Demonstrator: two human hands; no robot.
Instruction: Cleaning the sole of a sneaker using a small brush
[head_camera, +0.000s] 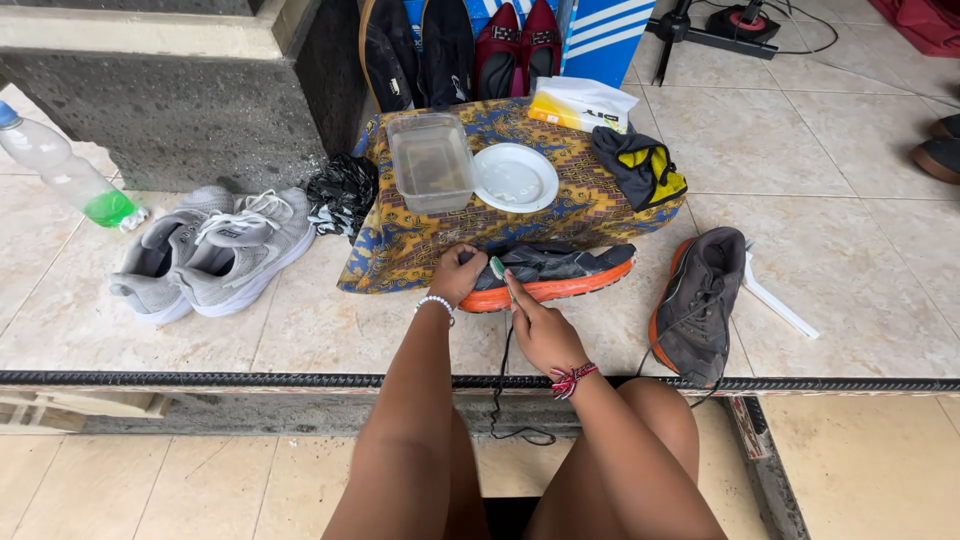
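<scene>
Now left hand (455, 275) grips heel of dark grey shoe with orange sole (555, 272), on tiled floor against cloth-draped table's front edge. Right hand (540, 330) pinches small green-tipped brush (497, 267). Best: hold heel firm, short light strokes.

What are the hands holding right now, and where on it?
The left hand grips the dark shoe with the orange sole at its heel end. The right hand pinches a small brush by its handle, head against the shoe.
</scene>
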